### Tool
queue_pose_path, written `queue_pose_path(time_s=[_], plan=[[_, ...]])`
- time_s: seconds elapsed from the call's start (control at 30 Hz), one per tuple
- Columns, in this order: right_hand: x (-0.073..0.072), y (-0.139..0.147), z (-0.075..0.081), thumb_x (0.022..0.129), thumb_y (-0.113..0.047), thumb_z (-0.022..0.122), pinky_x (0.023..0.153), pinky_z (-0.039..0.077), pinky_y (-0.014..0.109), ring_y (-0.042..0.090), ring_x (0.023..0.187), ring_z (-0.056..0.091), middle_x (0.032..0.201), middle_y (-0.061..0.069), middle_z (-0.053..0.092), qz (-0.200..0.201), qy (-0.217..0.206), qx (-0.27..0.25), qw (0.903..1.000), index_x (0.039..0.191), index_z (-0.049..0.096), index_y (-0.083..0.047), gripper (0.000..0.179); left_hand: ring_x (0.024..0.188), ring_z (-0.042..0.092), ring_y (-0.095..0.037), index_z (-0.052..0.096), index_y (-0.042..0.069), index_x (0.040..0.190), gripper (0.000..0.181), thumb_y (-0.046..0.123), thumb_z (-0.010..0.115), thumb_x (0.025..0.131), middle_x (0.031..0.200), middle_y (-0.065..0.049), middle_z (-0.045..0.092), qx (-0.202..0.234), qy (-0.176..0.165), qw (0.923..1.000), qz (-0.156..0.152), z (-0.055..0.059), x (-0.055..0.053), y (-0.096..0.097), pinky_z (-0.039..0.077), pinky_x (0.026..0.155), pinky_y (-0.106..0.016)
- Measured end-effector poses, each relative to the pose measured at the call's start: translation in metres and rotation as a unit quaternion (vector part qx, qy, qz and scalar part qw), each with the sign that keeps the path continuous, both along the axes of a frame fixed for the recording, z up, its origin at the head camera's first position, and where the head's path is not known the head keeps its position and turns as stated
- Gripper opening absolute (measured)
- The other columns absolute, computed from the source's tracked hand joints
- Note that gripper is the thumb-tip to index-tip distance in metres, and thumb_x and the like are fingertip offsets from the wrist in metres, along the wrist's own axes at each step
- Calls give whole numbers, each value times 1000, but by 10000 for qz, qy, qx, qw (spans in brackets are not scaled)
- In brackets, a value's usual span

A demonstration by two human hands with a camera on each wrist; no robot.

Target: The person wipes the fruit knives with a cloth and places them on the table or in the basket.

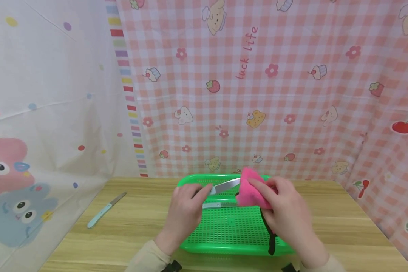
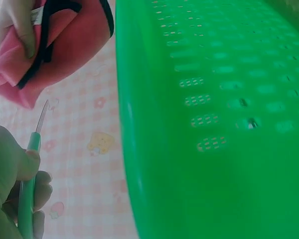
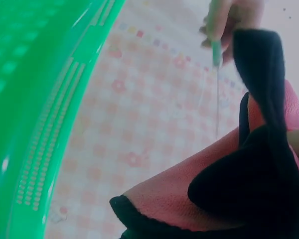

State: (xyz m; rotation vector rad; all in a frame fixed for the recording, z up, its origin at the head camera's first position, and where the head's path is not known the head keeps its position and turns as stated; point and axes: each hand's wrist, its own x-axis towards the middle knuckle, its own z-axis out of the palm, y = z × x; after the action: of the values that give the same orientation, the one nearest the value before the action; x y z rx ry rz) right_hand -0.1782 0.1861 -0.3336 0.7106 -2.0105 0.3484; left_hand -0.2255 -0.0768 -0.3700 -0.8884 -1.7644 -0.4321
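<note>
My left hand (image 1: 185, 207) grips the pale handle of a small knife (image 1: 228, 185), its blade pointing right. In my right hand (image 1: 289, 207) is a bunched pink cloth (image 1: 253, 190) with black edging and a hanging black strap (image 1: 271, 241). The blade's tip end meets the cloth in the head view; whether they touch, I cannot tell. Below both hands, a second knife (image 1: 212, 206) with a pale handle lies in the green basket (image 1: 231, 249), its tip end hidden by the cloth. The left wrist view shows the held knife's green-looking handle (image 2: 29, 189) under my thumb.
Another knife (image 1: 100, 216) with a light blue handle lies on the wooden table (image 1: 139, 226), left of the basket. A pink checked curtain (image 1: 241, 113) hangs behind the table, and a white patterned one (image 1: 54, 113) hangs along the left side.
</note>
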Motion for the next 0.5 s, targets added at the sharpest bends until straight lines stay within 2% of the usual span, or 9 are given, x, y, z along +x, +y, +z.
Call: queue_pose_path(time_s=[0.13,0.3,0.5], plan=[[4,-13,2,65,5,71,56,52,40,29,84,58,96,11,60,388,67,29,9992,119,70,-18,58,73,58,-21,72,9,105,30,-8,59,84,85,-3,62,24,34,10000,-18,3,0,4,38,58,-30],[4,-26,1,69,4,71,68,54,46,32,89,59,98,12,61,652,-131,96,9977,121,70,-19,57,72,57,-21,72,7,105,19,1,61,92,85,-3,62,30,86,10000,-29,6,1,7,37,56,-30],[0,-35,-2,72,5,75,70,55,46,32,91,61,100,13,63,662,-347,167,9971,121,71,-18,54,71,57,-20,73,8,105,23,-2,64,87,83,-2,61,-52,167,9998,8,7,3,10,36,55,-29]])
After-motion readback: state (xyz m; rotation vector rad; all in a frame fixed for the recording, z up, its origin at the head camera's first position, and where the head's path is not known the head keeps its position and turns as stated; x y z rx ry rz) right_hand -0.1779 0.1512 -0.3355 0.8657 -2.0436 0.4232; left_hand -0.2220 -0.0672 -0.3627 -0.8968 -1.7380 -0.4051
